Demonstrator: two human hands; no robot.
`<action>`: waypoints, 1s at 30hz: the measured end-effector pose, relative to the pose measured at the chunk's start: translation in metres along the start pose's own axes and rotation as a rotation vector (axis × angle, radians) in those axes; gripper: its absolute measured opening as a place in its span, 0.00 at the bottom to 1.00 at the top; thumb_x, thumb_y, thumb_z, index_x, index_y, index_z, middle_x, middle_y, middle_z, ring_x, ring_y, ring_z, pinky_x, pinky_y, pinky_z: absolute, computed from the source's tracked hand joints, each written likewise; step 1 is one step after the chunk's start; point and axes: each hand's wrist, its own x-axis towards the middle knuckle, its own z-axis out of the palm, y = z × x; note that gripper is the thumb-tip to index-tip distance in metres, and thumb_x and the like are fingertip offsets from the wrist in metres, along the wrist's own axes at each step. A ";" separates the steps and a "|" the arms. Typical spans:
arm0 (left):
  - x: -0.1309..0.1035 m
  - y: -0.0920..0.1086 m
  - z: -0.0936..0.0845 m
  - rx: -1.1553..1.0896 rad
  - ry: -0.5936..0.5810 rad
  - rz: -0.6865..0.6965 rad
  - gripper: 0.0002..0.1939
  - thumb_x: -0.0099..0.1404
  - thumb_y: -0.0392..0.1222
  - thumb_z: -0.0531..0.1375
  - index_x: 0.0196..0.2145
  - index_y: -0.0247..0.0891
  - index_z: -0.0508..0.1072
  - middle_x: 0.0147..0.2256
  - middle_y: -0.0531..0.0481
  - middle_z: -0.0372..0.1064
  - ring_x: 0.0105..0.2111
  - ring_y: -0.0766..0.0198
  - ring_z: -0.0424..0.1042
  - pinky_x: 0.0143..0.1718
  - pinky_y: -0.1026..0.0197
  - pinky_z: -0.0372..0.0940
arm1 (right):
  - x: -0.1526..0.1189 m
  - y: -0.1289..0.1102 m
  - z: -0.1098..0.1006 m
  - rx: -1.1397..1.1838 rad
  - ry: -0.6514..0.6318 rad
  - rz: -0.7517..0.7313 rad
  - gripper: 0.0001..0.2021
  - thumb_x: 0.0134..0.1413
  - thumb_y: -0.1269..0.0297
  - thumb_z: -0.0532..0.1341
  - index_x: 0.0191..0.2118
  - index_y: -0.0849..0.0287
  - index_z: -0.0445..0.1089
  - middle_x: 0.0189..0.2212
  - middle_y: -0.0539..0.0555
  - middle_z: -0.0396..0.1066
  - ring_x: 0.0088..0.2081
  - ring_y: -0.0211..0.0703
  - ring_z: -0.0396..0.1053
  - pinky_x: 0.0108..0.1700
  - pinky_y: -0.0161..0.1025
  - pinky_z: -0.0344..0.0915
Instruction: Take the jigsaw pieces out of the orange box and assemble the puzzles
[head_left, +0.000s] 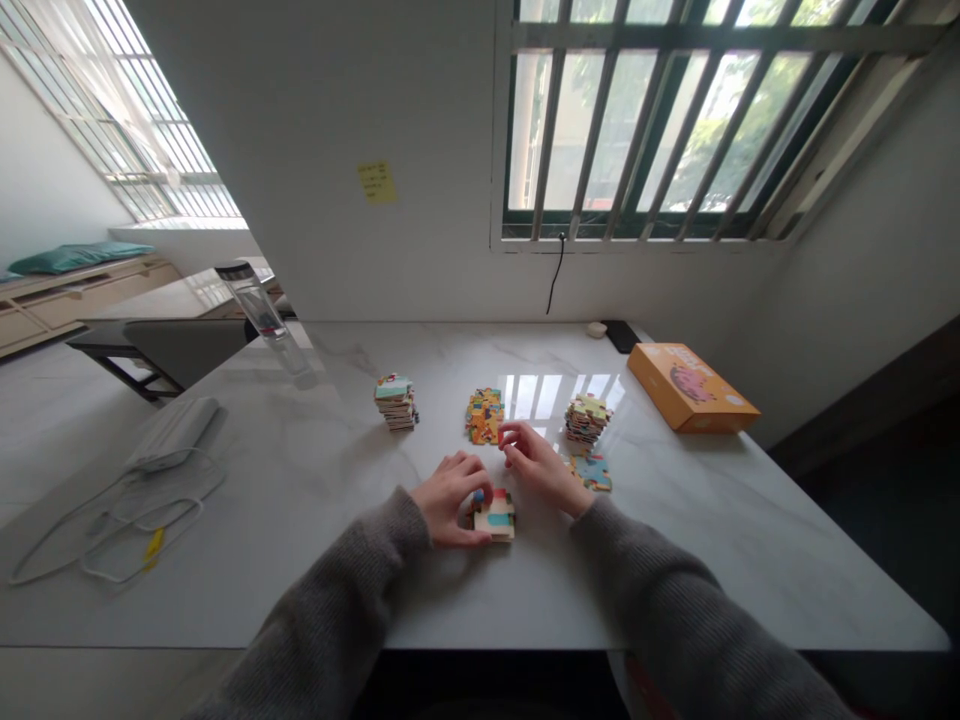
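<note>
At six o'clock from the orange puzzle (pixel 482 415), uneven pressure from the left hand (pixel 448 498), fingers wide, grip undetermined, could skew the stacked pieces (pixel 496 524); right hand (pixel 538 467), four o'clock, fingers narrowly parted.

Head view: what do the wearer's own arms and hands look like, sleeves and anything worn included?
Both arms are in long, plain grey sleeves with a finely ribbed, knit-like texture: left sleeve, right sleeve. They reach about to the wrists. The left hand and right hand are ungloved; I can make out no ring or watch.
</note>
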 end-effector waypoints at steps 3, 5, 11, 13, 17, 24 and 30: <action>-0.001 0.000 0.002 0.047 -0.014 0.004 0.21 0.49 0.50 0.70 0.36 0.41 0.67 0.41 0.48 0.63 0.42 0.53 0.61 0.46 0.53 0.59 | 0.000 0.000 0.000 -0.031 -0.004 0.002 0.15 0.61 0.61 0.56 0.52 0.57 0.64 0.36 0.51 0.68 0.33 0.38 0.67 0.37 0.38 0.66; -0.002 0.000 0.005 0.071 -0.013 0.007 0.21 0.49 0.51 0.70 0.36 0.42 0.67 0.41 0.48 0.63 0.42 0.53 0.61 0.45 0.53 0.59 | -0.001 0.001 -0.001 -0.045 -0.003 -0.002 0.15 0.61 0.61 0.56 0.52 0.57 0.65 0.36 0.51 0.69 0.34 0.38 0.67 0.37 0.38 0.66; -0.003 0.001 0.010 0.084 -0.020 -0.006 0.22 0.47 0.49 0.72 0.36 0.41 0.68 0.41 0.48 0.62 0.42 0.54 0.61 0.45 0.52 0.60 | -0.002 0.002 -0.001 -0.090 -0.017 -0.017 0.15 0.61 0.62 0.55 0.52 0.57 0.66 0.36 0.51 0.71 0.32 0.38 0.67 0.36 0.37 0.65; -0.003 0.001 0.008 0.071 -0.013 -0.013 0.24 0.47 0.53 0.73 0.37 0.41 0.69 0.42 0.47 0.62 0.42 0.53 0.62 0.45 0.52 0.61 | -0.001 0.003 -0.001 -0.129 -0.013 -0.029 0.14 0.61 0.63 0.55 0.51 0.58 0.67 0.36 0.51 0.72 0.32 0.39 0.67 0.36 0.37 0.65; 0.000 -0.010 0.002 0.022 0.128 -0.039 0.19 0.58 0.54 0.65 0.41 0.41 0.68 0.43 0.46 0.64 0.44 0.53 0.63 0.49 0.50 0.62 | 0.004 0.009 -0.004 -0.319 0.068 -0.085 0.12 0.61 0.66 0.54 0.47 0.58 0.71 0.36 0.53 0.73 0.36 0.41 0.68 0.41 0.40 0.65; 0.004 -0.048 0.012 0.184 0.280 -0.271 0.19 0.60 0.41 0.61 0.50 0.40 0.69 0.52 0.42 0.66 0.51 0.48 0.64 0.53 0.45 0.61 | 0.009 0.018 -0.006 -0.636 0.123 -0.155 0.15 0.58 0.73 0.56 0.48 0.57 0.73 0.43 0.58 0.73 0.45 0.49 0.66 0.50 0.46 0.61; 0.007 -0.053 0.021 0.213 0.226 -0.247 0.22 0.63 0.42 0.59 0.55 0.41 0.69 0.56 0.42 0.67 0.55 0.47 0.63 0.54 0.43 0.60 | 0.009 0.017 -0.004 -0.664 0.069 -0.148 0.14 0.59 0.74 0.56 0.47 0.57 0.74 0.44 0.58 0.74 0.48 0.51 0.67 0.53 0.49 0.59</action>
